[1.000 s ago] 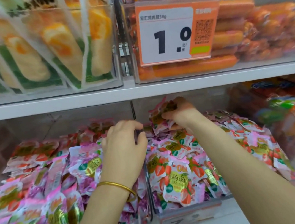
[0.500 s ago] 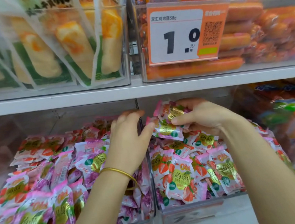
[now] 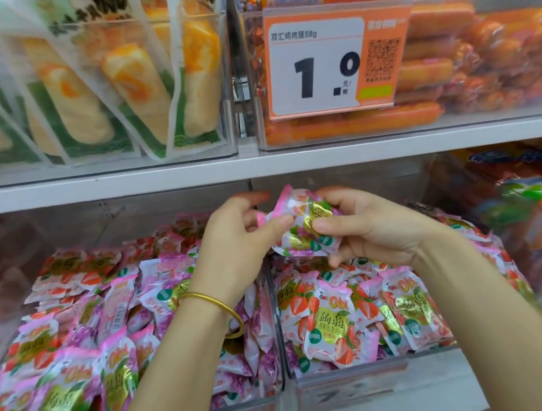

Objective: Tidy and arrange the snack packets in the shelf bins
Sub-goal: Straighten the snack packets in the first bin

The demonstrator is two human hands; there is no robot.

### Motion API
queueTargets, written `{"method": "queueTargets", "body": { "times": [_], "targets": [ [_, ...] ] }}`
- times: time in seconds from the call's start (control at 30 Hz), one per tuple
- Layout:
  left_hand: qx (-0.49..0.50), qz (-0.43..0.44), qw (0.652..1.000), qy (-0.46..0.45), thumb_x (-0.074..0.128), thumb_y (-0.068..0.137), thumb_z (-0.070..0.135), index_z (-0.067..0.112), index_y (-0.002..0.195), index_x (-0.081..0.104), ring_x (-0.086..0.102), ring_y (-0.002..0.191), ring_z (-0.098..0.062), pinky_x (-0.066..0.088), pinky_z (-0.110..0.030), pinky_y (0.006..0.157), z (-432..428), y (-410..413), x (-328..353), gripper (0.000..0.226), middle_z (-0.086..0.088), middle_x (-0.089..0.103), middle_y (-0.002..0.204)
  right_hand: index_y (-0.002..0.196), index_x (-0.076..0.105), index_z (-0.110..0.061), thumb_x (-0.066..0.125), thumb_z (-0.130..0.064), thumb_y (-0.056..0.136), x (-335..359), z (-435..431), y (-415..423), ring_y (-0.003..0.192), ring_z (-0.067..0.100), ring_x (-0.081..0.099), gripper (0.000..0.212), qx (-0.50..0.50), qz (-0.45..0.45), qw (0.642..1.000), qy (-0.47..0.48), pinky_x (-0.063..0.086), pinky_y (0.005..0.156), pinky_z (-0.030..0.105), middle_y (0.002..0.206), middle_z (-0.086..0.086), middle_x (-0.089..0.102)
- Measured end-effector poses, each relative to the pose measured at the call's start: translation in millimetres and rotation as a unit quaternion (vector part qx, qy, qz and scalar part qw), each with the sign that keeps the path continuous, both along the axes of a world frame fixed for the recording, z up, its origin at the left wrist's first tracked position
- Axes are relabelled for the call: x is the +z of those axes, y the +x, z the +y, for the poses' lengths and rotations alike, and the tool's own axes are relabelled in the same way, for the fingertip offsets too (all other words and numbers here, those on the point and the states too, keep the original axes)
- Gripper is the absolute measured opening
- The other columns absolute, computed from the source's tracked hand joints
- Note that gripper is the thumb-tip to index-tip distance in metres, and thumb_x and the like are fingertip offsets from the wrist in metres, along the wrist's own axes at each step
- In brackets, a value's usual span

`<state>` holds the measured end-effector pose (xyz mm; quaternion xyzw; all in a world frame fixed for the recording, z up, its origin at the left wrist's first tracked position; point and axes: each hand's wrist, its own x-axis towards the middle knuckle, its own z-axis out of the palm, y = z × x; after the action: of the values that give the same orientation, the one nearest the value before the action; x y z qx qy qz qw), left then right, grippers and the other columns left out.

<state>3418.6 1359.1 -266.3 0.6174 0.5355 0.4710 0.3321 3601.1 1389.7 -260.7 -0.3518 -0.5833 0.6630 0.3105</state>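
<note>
Since the earlier frames, the right hand (image 3: 368, 232) is lifting a bunch of snack packets (image 3: 302, 235) off the right bin (image 3: 353, 383); the left hand (image 3: 234, 247) is now pinching their left edge, both hands clamped on them above its far left part, probably squaring them for restacking

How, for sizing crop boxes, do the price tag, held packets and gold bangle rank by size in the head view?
1. price tag
2. held packets
3. gold bangle
True sizes unsure: the tag sits farther back.
</note>
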Motion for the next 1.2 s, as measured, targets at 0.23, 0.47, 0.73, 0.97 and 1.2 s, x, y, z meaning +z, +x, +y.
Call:
{"method": "queueTargets", "body": {
  "times": [0.23, 0.47, 0.73, 0.97, 1.2],
  "targets": [
    [0.096, -0.045, 0.994, 0.038, 0.062, 0.088, 0.023, 0.02, 0.082, 0.057, 0.06, 0.063, 0.001, 0.045, -0.013, 0.058, -2, 11, -4, 0.008, -0.001, 0.066, 0.076, 0.093, 0.06, -0.014, 0.067, -0.017, 0.069, -4, -3, -17, 0.049, 0.003, 0.051, 0.026, -0.132, 0.11, 0.985, -0.031, 0.031, 0.043, 0.018, 0.069, -0.005, 0.061],
    [0.153, 0.119, 0.978, 0.077, 0.059, 0.088, 0.025, 0.015, 0.116, 0.057, 0.052, 0.106, -0.025, 0.041, -0.034, 0.091, 4, 8, -9, 0.03, -0.006, 0.06, 0.109, 0.096, 0.065, -0.005, 0.068, -0.011, 0.082, -7, 14, -18, 0.064, 0.014, 0.063, 0.015, -0.281, 0.038, 0.958, -0.046, 0.051, 0.059, 0.027, 0.075, 0.003, 0.069],
    [0.178, 0.26, 0.944, 0.098, 0.051, 0.091, 0.018, 0.01, 0.119, 0.054, 0.041, 0.103, -0.033, 0.033, -0.042, 0.087, 0, 9, -21, 0.03, -0.015, 0.052, 0.104, 0.094, 0.07, -0.021, 0.069, -0.043, 0.08, 10, 73, -39, 0.094, 0.022, 0.065, 0.027, -0.061, -0.479, 0.866, 0.132, 0.053, 0.081, 0.035, 0.107, 0.012, 0.069],
    [0.177, 0.255, 0.947, 0.086, 0.046, 0.093, 0.016, 0.007, 0.11, 0.052, 0.039, 0.102, -0.029, 0.033, -0.041, 0.086, 0, 8, -23, 0.021, -0.011, 0.048, 0.101, 0.126, 0.047, -0.004, 0.075, -0.036, 0.076, -17, 96, -52, 0.11, 0.026, 0.054, 0.065, -0.154, -0.481, 0.839, 0.202, 0.04, 0.077, 0.026, 0.122, 0.009, 0.056],
    [0.165, 0.239, 0.953, 0.085, 0.043, 0.094, 0.016, 0.013, 0.124, 0.05, 0.037, 0.109, -0.027, 0.033, -0.039, 0.093, 0, 8, -23, 0.032, -0.01, 0.049, 0.111, 0.116, 0.056, -0.008, 0.06, -0.024, 0.09, -34, 90, -39, 0.12, 0.033, 0.047, 0.031, -0.2, -0.609, 0.716, 0.276, 0.045, 0.096, 0.036, 0.125, 0.01, 0.054]
  ]
}}
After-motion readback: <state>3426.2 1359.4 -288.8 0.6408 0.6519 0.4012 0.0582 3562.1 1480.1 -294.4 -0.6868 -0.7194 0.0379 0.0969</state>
